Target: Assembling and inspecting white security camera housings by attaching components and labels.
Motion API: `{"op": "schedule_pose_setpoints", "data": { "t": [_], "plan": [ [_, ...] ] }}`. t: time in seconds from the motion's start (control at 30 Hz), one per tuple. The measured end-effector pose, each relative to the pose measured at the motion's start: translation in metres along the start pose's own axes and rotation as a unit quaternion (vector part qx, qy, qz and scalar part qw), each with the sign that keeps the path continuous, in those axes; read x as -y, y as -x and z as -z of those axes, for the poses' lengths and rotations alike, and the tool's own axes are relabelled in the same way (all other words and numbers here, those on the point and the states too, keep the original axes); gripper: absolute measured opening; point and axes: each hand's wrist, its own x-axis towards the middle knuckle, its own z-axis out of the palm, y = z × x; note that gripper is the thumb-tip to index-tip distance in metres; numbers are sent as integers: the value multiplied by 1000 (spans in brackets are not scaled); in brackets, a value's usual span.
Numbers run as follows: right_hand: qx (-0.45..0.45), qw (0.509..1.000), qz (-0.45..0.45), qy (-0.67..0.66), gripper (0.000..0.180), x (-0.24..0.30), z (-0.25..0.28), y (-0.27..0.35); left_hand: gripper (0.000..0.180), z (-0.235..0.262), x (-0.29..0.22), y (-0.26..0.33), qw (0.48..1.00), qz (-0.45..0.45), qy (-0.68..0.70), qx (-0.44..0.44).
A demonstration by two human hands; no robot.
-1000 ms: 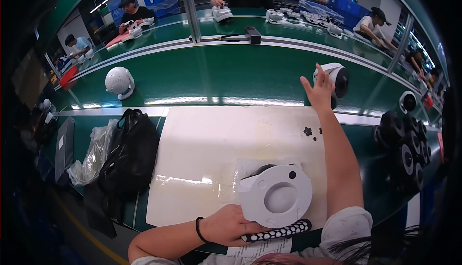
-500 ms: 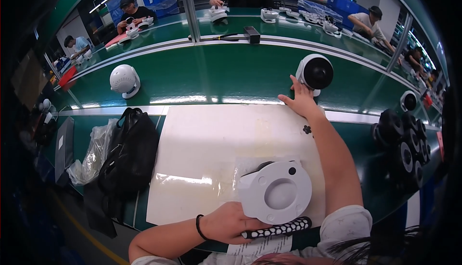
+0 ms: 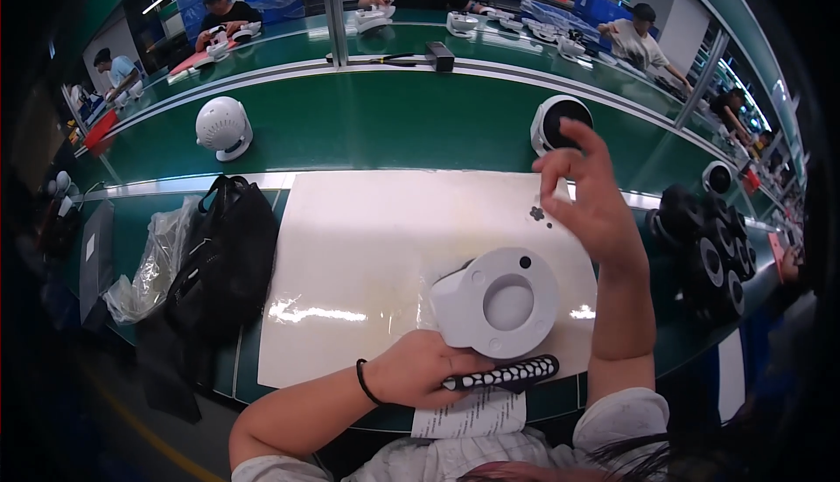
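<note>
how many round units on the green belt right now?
2: a white unit on the belt's left, and a black-faced unit on its right, behind the raised right hand. Others may be hidden.

- The right hand [image 3: 588, 198] has been drawn back from the green belt [image 3: 385, 123] towards the white mat [image 3: 367, 254]; it is now raised above the mat's far right corner, fingers pinched together.
- The round white-and-black unit [image 3: 560, 122], gripped and carried leftwards earlier, has been let go and is left on the belt just beyond the fingertips.
- The white housing [image 3: 497, 303] under the left hand [image 3: 418, 368] has been turned slightly.
</note>
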Motion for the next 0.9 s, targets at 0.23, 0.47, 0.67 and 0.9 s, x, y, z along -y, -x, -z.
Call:
{"op": "schedule_pose_setpoints", "data": {
  "t": [0.23,0.47,0.67,0.9],
  "plan": [
    [121,990,-72,13,59,50,-36,21,38,-2,0,-4,1000,-20,17,-7],
    [122,990,-72,11,58,46,-48,20,35,-1,2,-1,1000,-18,9,-19],
    [114,988,-99,-16,57,51,-49,24,35,-1,1,0,999,-31,12,-24],
    [119,969,14,215,50,68,-46,23,34,-1,3,0,999,-37,7,-29]
  ]
}}
